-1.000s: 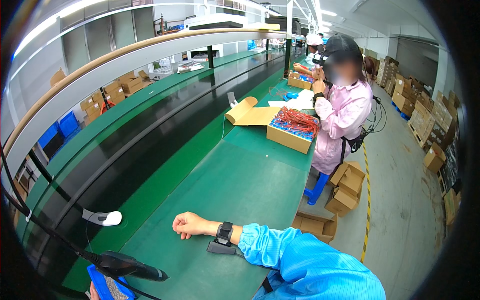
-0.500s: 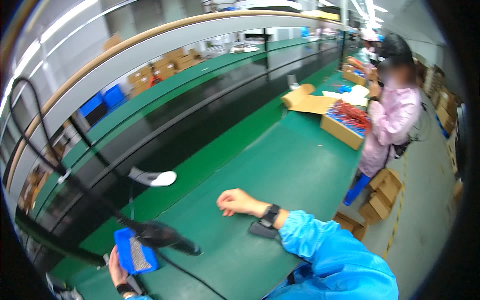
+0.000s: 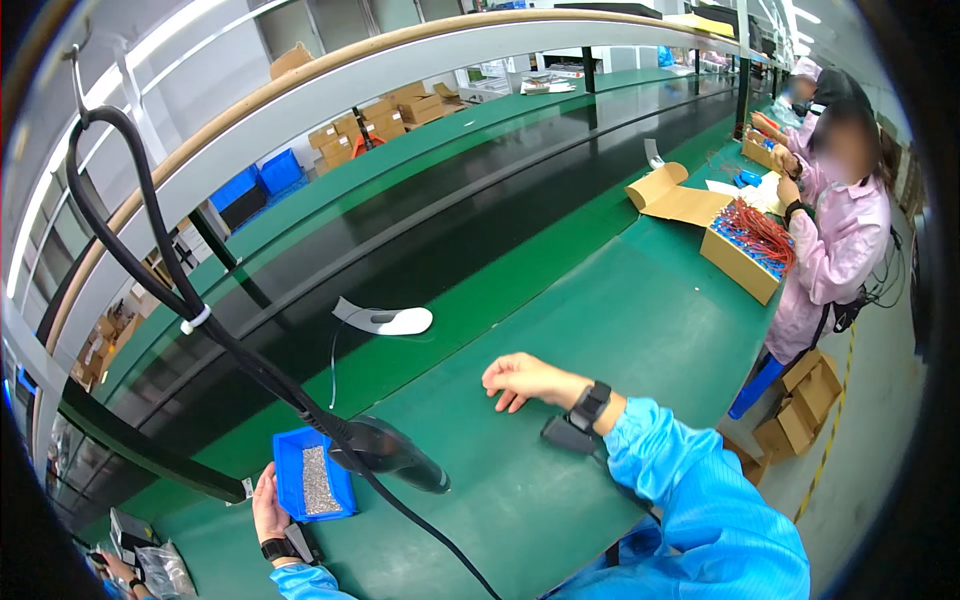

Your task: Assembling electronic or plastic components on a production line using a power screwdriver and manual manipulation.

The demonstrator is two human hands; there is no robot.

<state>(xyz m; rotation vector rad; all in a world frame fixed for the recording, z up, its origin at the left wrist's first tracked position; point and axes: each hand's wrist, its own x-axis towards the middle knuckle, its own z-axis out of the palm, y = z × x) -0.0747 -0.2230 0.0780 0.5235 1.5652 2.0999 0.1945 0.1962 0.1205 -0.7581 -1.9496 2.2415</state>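
In the head view, the blue tray [image 3: 290, 475] sits at the lower left of the frame on the green table [image 3: 520, 500], with small greyish pieces [image 3: 318, 480] spread over its floor. It looks like thin moulded plastic: probably light, fairly stiff and a little slick, hardly fragile. The loose contents would likely slide or spill if it were tipped, so it is best kept level and held by its side walls, ideally one opposite the other.

The left hand [image 3: 269, 508] has its fingers against the tray's left wall; whether they grasp it or merely rest there, I cannot tell. The right hand [image 3: 525, 378], right of the frame's centre, has its fingers loosely curled and holds nothing.

The main obstacle is the black handheld tool [image 3: 395, 457], which slants just beside the tray's right side and overlaps its upper right corner in the picture. Its black cable [image 3: 250, 362] runs from the upper left, and a thinner stretch crosses toward the bottom edge, between the two hands. Further off are a white and grey object [image 3: 395, 320] left of centre, a cardboard box [image 3: 735, 262] with red wires at the upper right, and beside it a co-worker in pink [image 3: 845, 235].
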